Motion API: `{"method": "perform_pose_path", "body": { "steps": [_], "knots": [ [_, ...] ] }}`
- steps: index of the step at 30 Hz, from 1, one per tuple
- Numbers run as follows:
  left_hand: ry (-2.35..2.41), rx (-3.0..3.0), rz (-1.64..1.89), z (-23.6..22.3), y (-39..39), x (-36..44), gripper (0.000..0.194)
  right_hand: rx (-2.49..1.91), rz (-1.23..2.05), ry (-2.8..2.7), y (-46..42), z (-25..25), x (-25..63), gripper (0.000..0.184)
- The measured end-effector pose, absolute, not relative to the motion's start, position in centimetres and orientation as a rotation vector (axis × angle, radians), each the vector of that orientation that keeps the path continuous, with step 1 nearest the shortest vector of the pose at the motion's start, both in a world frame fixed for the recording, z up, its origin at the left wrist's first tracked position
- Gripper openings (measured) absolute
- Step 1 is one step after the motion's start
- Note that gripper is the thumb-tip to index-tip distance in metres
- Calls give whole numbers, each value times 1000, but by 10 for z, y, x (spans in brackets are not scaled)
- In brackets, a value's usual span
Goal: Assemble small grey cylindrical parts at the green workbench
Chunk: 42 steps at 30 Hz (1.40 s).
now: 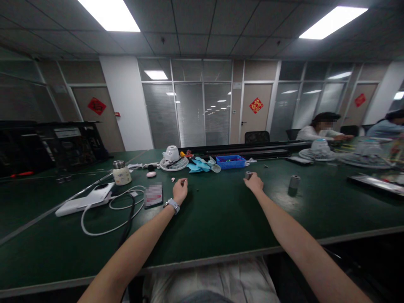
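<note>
My right hand (255,184) is closed round a small grey cylinder (248,174), held at the table top; its top shows past my fingertips. A similar grey cylinder (294,182) stands upright to the right of that hand. My left hand (180,192), with a watch (172,205) on the wrist, has its fingers curled together low over the table. Whatever it may hold is hidden. Just left of its fingertips lies a tiny pink piece (173,179). A small dark speck (198,190) is on the table between my hands.
Toward the back are a white fan part (172,155), blue fan blades (200,165) and a blue basket (230,162). On the left are a patterned bottle (121,173), a white power bank (85,201), cables and a dark card-like object (153,195). Other people sit at the right.
</note>
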<state>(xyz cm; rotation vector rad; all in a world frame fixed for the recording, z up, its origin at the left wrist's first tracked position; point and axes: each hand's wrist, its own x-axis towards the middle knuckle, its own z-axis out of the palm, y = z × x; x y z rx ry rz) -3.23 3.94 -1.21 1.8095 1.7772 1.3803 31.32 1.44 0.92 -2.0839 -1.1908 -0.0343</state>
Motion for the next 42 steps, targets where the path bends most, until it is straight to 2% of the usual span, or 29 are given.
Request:
{"method": "perform_pose_path", "body": {
  "steps": [2,4,6,8,13,19,24,29,34,42],
  "knots": [
    [1785,1760,1400,-12,38,-32,30,-1930,-255,-1244,8,16,284,65],
    [1792,1742,1399,-14,39,-32,28,-1663,-385,-1505,0,19,244,61],
    [1791,1753,1397,-16,40,-32,28,-1405,-268,-1913,-5,15,201,44],
    [1790,1767,1398,-18,41,-32,28,-1267,-100,-2160,-8,5,164,40],
    [1796,1801,1348,-18,40,-31,28,-1191,88,-2271,-5,-10,128,31],
    [1787,1818,1293,-14,36,-30,28,-1243,24,-2140,-2,11,169,27],
    [1776,1845,1261,-14,35,-30,28,-1429,-186,-1680,9,38,271,32],
    [1780,1877,1235,-15,36,-30,29,-1561,-163,-1425,18,37,343,35],
    [1770,1914,1218,-14,35,-30,28,-1550,-76,-1423,25,20,350,32],
    [1786,1915,1198,-11,30,-28,28,-1390,-157,-1423,31,16,348,24]
  ]
}}
